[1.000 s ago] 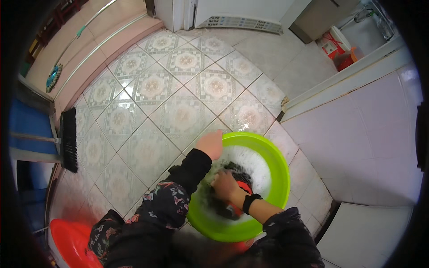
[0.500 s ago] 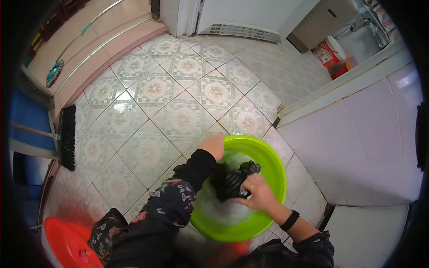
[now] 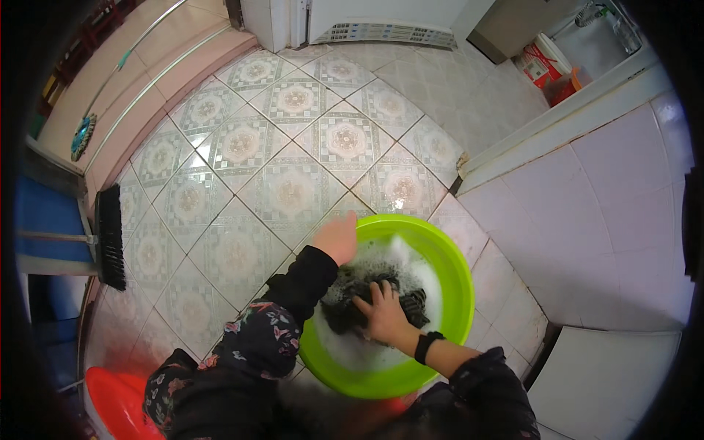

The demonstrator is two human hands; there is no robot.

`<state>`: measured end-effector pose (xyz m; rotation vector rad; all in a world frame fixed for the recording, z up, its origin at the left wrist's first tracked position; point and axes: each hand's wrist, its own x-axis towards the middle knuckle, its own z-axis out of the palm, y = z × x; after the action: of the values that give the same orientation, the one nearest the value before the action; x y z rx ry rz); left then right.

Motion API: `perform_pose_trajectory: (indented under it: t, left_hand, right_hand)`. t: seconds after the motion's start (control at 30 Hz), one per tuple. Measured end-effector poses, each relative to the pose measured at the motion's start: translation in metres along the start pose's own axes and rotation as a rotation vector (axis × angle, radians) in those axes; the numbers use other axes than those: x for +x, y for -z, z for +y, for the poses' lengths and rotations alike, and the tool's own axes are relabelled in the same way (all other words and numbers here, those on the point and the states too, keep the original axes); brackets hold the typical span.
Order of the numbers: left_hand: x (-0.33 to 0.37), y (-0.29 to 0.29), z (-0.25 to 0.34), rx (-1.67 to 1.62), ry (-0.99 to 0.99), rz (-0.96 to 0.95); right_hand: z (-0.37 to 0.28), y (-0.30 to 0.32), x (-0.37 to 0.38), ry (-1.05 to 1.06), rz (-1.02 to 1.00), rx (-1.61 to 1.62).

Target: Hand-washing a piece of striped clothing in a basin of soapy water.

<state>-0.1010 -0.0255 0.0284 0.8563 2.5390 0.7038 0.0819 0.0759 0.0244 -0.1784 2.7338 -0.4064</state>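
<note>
Soapy water and white foam (image 3: 400,253) fill part of a bright green plastic basin (image 3: 458,293) on the floor in front of me. A dark, striped, wet cloth garment (image 3: 414,304) lies bunched in the suds. My right hand (image 3: 385,315), with a black band at the wrist, presses down on the garment with its fingers spread apart. At the basin's left side my left hand (image 3: 337,238) holds the rim, its fingers partly hidden. Both forearms wear dark flowered sleeves, the left one ending in a plain black cuff.
A red basin (image 3: 121,400) stands at the lower left. A black-bristled broom (image 3: 110,235) and a long-handled brush (image 3: 84,136) are on the left, by a pink step (image 3: 165,88). White wall tiles (image 3: 587,213) rise at right, above a pale grey flat-topped object (image 3: 605,381). A white-and-red bucket (image 3: 543,62) stands farther back.
The garment, earlier lifted and gripped in my right hand, now lies lower in the suds. My right hand has shifted left and its fingers have spread. My left hand stays at the rim.
</note>
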Motion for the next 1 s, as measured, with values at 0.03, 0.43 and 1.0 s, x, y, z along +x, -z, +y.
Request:
perform_pose_trajectory:
  t: [0.03,0.43,1.0]
  left_hand:
    - [-0.003,0.005,0.005,-0.011,0.004,-0.006]
    - [-0.008,0.003,0.006,-0.039,0.023,0.074]
    - [-0.004,0.002,0.004,0.009,0.001,0.018]
  right_hand:
    - [0.006,0.001,0.008,0.044,-0.054,0.044]
    - [0.041,0.054,0.027,-0.438,0.482,1.434]
    - [0.006,0.016,0.002,-0.067,-0.086,-0.107]
